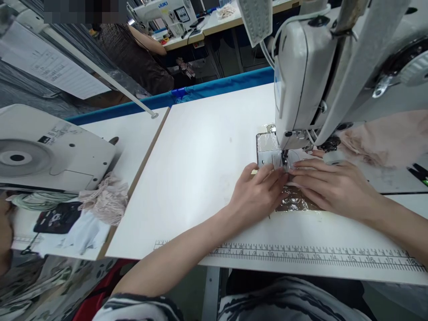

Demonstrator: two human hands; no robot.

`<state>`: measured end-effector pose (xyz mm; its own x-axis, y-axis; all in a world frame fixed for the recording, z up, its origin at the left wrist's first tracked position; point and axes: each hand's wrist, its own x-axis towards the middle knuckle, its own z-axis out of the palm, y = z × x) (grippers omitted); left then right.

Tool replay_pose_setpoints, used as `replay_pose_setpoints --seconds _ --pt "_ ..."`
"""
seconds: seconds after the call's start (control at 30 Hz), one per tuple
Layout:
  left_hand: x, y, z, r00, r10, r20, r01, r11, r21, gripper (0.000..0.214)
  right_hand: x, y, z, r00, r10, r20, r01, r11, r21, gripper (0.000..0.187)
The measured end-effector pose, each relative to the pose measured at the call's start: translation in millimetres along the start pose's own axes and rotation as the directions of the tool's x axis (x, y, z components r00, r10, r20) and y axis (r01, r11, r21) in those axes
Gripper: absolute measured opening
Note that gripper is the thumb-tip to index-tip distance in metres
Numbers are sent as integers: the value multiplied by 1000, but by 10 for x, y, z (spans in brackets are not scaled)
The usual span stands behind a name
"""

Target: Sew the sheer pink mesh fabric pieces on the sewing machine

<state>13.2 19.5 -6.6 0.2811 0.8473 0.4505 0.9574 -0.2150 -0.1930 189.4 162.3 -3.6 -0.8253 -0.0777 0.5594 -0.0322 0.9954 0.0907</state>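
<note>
The sewing machine (pixel 301 84) stands over the right part of the white table, with its presser foot (pixel 285 157) low and close to my fingertips. My left hand (pixel 259 189) lies just left of and in front of the foot, its fingers bent and pressed together. From the right, my right hand (pixel 334 185) reaches in with its fingers close together. Between the fingertips a small pale piece of fabric (pixel 294 183) shows; most of it is hidden under both hands. Clear tape over a brown patch (pixel 296 200) covers the table below them.
Pale pink fabric (pixel 384 138) lies right of the needle, near black-handled snips (pixel 417 173). A printed ruler (pixel 284 254) runs along the front edge. Another machine (pixel 50 151) and bundled cloth strips (pixel 105 198) sit left. A co-worker (pixel 133 58) is beyond the blue cloth edge (pixel 227 84).
</note>
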Motion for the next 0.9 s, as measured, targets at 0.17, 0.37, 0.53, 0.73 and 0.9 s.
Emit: replay_pose_setpoints --seconds 0.17,0.37,0.53,0.73,0.9 --pt "-5 32 -37 999 0 43 -1 1000 20 31 14 -6 -15 1000 -18 12 18 1000 -22 19" --pt "-3 11 -24 999 6 35 -7 1000 13 31 -2 -3 0 999 -29 15 30 999 -30 18" --pt "2 -11 -5 999 4 39 -5 1000 12 31 -10 3 14 1000 -21 13 21 999 -42 18" --pt "14 -42 31 999 1 39 -2 1000 5 32 -5 15 29 1000 -11 -1 11 999 -35 16" --pt "25 -64 44 998 -13 61 13 1000 -3 35 -8 30 57 1000 -16 6 17 998 -62 15"
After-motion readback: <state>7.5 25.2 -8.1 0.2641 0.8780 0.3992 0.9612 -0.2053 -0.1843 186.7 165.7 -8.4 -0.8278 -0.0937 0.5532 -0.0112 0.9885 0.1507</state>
